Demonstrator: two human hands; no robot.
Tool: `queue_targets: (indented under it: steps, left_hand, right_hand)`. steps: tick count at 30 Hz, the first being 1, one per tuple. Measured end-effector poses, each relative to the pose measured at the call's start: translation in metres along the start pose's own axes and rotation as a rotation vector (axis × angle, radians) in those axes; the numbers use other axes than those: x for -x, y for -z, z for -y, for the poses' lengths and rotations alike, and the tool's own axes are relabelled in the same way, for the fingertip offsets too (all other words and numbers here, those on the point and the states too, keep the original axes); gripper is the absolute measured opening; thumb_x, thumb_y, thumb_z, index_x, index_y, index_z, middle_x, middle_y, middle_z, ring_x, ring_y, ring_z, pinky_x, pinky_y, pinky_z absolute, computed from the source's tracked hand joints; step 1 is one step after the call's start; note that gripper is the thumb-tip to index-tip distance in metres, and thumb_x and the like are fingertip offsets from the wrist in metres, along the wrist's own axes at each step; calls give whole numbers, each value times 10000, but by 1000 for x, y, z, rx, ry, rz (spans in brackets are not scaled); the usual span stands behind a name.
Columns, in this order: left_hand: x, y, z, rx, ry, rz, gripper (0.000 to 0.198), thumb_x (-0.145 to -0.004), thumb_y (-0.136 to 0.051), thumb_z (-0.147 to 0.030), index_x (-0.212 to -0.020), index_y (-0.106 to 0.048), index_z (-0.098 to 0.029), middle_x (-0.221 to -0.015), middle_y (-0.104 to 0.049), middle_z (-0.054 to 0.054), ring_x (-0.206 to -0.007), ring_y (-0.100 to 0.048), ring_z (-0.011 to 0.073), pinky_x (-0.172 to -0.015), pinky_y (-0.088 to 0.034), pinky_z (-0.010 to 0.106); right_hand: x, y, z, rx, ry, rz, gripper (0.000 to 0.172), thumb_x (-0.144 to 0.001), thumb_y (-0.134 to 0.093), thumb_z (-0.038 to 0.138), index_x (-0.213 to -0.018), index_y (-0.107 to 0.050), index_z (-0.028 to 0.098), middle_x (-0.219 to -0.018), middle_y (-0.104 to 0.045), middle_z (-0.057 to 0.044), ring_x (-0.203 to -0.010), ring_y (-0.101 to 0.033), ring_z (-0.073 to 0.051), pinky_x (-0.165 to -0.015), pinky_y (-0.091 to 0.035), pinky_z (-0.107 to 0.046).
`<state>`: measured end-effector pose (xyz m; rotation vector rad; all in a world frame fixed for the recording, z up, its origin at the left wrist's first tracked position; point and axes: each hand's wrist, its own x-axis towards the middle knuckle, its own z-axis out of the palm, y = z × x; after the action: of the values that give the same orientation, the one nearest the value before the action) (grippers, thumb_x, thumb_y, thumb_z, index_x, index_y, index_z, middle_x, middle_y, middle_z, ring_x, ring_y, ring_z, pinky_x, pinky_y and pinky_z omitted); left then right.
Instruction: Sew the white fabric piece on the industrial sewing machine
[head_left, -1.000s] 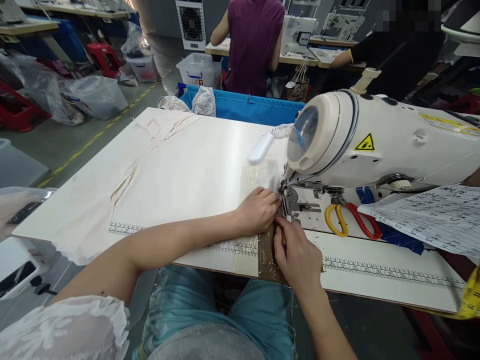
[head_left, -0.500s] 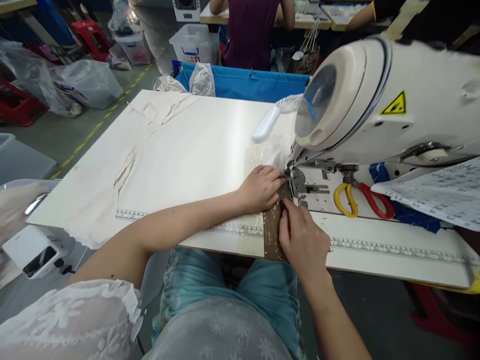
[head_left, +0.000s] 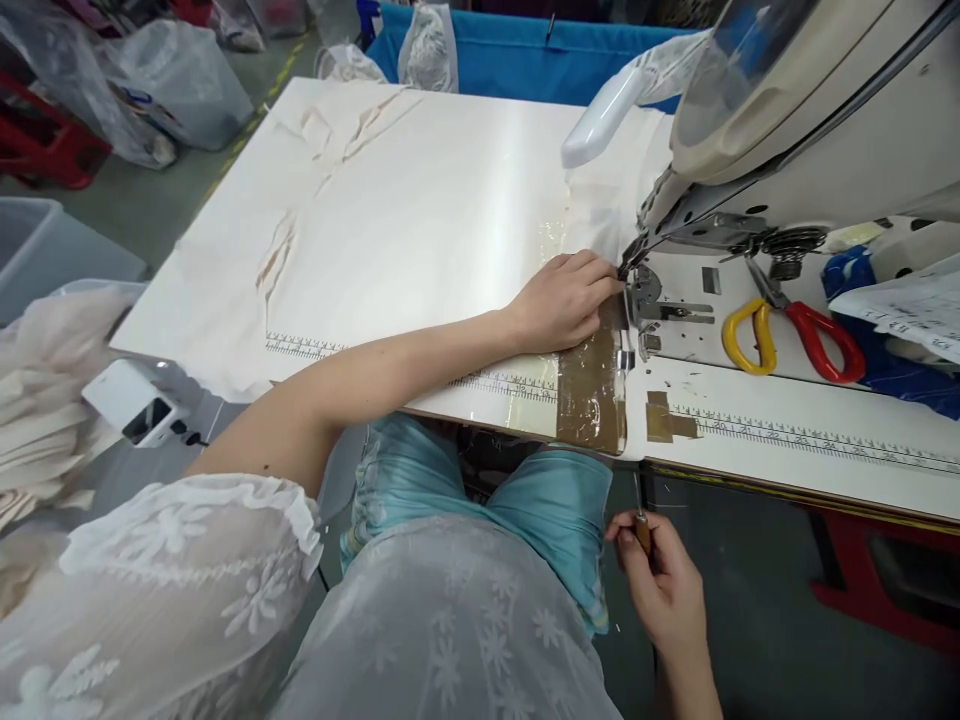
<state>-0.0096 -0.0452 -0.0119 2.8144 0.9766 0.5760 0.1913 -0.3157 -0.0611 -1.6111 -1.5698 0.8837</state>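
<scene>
- In the head view, I used the sewing machine (head_left: 832, 120) as my landmark.
- The left hand (head_left: 566, 302) rested just left of the sewing machine's needle area, fingers bent and close together, probably steadying something hidden beneath; I could not tell whether they pinched anything.
- The right hand (head_left: 666, 580) was in front of the sewing machine, below the worktop (head_left: 450, 190) edge. Its fingers were closed around a brown-handled tool (head_left: 643, 532), shaft upward, perhaps keeping the tip clear of the palm.
- Brown tape (head_left: 589, 405) covered the front edge, left of the sewing machine, presumably protecting the surface.
- Scissors (head_left: 825, 343) lay under the sewing machine's arm, likely for easy reach.
- A measuring scale (head_left: 787, 435) ran in front of the sewing machine; I found its numerals too small to read reliably, and saw no legible brand.
</scene>
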Motion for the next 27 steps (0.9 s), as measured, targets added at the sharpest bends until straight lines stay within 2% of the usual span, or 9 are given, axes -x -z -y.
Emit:
queue_targets:
  steps: [4, 7, 13, 18, 24, 27]
  left_hand:
    - [5, 0, -3, -1, -6, 20, 405, -912, -372, -127, -1268, -566, -141, -1271, -573, 116, -1213, -480, 286, -1020, -427, 449]
    - [19, 6, -9, 7, -32, 47, 386, -930, -372, -140, -1264, -564, -126, -1285, -564, 128, -1231, -476, 282, -1041, -422, 445]
    - [50, 15, -14, 26, -12, 40, 412, -939, -341, -130, -1302, -538, -143, -1323, -566, 125, -1224, -504, 260, -1071, -408, 468]
    - [48, 14, -13, -17, 28, 36, 422, -916, -351, -117, -1294, -537, -142, -1323, -561, 125, -1211, -508, 276, -1062, -406, 503]
    - [45, 9, -9, -14, -12, -5, 399, -908, -357, -124, -1261, -541, -142, -1282, -568, 123, -1166, -518, 277, -1041, -416, 488]
    - [44, 7, -6, -6, -29, -24, 384, -908, -360, -124, -1244, -542, -154, -1260, -568, 120, -1143, -527, 278, -1030, -420, 480]
  right_hand:
    - [3, -15, -6, 114, -4, 112, 224, -975, -444, 358, -904, -600, 214, -749, -668, -32, -654, -646, -168, -571, -494, -248]
    - [1, -22, -10, 279, 71, 193, 220, -953, -411, 336, -936, -595, 218, -811, -715, -36, -605, -655, -174, -508, -443, -254]
    - [0, -34, -30, 430, 165, 247, 253, -961, -368, 318, -996, -595, 210, -870, -743, -40, -662, -695, -219, -528, -427, -280]
    - [1, -51, -51, 437, 146, 284, 273, -945, -356, 296, -988, -609, 201, -890, -753, -47, -694, -704, -231, -538, -422, -284]
    - [-5, -66, -70, 409, 86, 238, 291, -920, -369, 275, -992, -640, 198, -956, -766, -50, -630, -684, -199, -513, -401, -271]
    - [-10, -69, -77, 391, 67, 216, 278, -907, -387, 273, -983, -645, 204, -991, -767, -35, -659, -692, -195, -533, -414, -269]
